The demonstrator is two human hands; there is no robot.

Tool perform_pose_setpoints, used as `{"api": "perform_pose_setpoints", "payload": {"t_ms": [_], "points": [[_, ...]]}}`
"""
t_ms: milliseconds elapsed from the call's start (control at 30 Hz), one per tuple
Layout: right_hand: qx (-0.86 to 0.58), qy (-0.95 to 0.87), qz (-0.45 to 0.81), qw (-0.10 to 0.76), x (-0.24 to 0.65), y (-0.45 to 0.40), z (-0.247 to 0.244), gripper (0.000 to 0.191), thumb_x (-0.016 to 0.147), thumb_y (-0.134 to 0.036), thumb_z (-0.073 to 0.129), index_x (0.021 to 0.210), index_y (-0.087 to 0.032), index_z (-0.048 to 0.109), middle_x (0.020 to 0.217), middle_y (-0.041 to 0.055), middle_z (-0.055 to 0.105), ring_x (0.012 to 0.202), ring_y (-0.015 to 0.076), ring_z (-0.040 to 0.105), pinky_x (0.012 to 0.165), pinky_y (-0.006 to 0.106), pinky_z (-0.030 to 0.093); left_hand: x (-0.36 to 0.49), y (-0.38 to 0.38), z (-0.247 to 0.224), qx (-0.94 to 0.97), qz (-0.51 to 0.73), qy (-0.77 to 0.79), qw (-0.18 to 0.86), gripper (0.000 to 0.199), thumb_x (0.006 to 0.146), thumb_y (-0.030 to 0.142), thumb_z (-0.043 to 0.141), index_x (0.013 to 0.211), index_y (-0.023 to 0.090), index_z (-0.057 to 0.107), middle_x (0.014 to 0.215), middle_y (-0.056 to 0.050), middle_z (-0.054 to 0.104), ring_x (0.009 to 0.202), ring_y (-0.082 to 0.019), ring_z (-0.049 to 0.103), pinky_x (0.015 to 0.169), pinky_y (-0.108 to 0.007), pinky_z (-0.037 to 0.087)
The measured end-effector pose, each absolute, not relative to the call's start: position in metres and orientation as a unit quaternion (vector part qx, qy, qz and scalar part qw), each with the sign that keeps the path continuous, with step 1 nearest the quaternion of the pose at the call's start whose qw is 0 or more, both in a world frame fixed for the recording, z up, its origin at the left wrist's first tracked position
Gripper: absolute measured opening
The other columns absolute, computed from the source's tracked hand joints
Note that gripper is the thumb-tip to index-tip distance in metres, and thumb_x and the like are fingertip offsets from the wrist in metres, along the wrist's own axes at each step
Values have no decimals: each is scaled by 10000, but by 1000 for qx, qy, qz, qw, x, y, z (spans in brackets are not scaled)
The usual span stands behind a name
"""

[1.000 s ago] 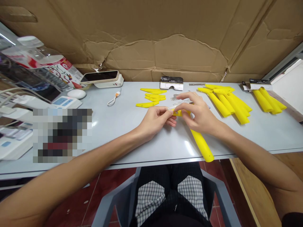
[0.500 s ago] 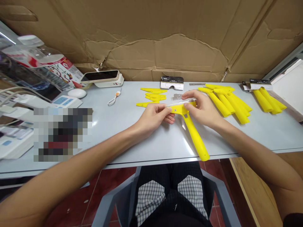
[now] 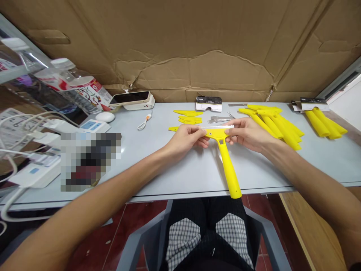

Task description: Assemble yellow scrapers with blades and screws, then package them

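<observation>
A yellow scraper (image 3: 229,165) is held just above the table, its handle pointing down toward me. My left hand (image 3: 190,137) pinches the left end of its wide head between thumb and fingers. At the other end, my right hand (image 3: 246,133) grips the head, thumb on top and fingers behind. Along the head's far edge runs a pale, shiny strip (image 3: 216,127), partly covered by my fingers. Beyond my hands lie flat metal blades (image 3: 217,119) and several slim yellow plates (image 3: 188,113). A pile of yellow scraper handles (image 3: 270,124) lies beside my right hand.
At the back stands a small black-and-white box (image 3: 208,104); more yellow handles (image 3: 325,122) in black-and-white sleeves lie far right. Leftward are a phone (image 3: 131,98), a short cable (image 3: 144,122), bottles (image 3: 81,88) and power strips (image 3: 36,169) with cords. Cardboard (image 3: 197,45) walls the rear.
My right hand has moved from over the scraper head to a pinch at its right end. The scraper's handle has swung slightly to the left. The camera view has shifted a little.
</observation>
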State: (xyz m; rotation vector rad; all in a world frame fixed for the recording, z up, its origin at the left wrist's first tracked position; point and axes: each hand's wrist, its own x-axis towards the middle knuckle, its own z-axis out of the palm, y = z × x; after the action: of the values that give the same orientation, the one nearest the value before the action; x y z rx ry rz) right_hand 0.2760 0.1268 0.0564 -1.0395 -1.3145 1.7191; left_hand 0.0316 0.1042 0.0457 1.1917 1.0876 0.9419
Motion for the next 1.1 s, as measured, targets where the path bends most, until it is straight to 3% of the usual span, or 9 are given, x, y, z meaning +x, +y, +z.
{"api": "perform_pose_setpoints", "payload": {"t_ms": [200,367,567,667,767,900,1100], "points": [[-415,-499,651,395,273,125,55,290,664,-221,1013,870,-207,809,845,83,795,643,162,684,631,336,620,37,99,45,459,446,459,616,133,1006,211,717,921,129,778,958,-120,801,733,-141,742,734,-288,643],[-402,-507,655,391,267,121,50,309,675,-357,1049,811,-267,786,849,66,795,689,188,701,711,408,646,42,96,43,415,495,489,586,45,964,169,740,991,139,721,930,-89,780,723,-152,744,648,-287,625],[-387,-507,672,376,266,120,46,316,731,-318,1029,763,-257,720,839,79,777,716,206,741,707,422,634,41,97,44,430,503,494,564,214,934,139,734,1098,197,609,815,-30,759,701,-155,736,646,-291,622],[-402,-497,668,380,264,119,47,307,731,-264,1012,877,-273,742,826,66,771,713,230,762,702,449,644,43,96,44,454,515,495,532,249,919,150,734,1034,243,534,808,2,737,691,-156,738,634,-297,620],[-405,-488,662,400,261,117,48,427,731,-203,983,1084,-315,771,788,17,749,689,236,771,706,463,656,44,96,42,472,525,495,507,184,905,166,734,962,222,568,831,-5,717,691,-144,731,625,-288,624],[-403,-504,647,406,258,113,49,248,809,-177,907,1014,-283,816,851,43,785,703,211,773,749,443,687,43,97,37,512,531,485,469,83,927,222,726,981,161,715,950,-58,760,744,-146,748,658,-291,656],[-421,-491,618,448,255,113,46,243,860,-102,807,1074,-215,787,805,24,746,683,199,785,760,387,719,43,92,32,632,464,481,392,407,955,364,763,1290,132,776,1315,-170,788,897,-191,792,750,-331,694]]}}
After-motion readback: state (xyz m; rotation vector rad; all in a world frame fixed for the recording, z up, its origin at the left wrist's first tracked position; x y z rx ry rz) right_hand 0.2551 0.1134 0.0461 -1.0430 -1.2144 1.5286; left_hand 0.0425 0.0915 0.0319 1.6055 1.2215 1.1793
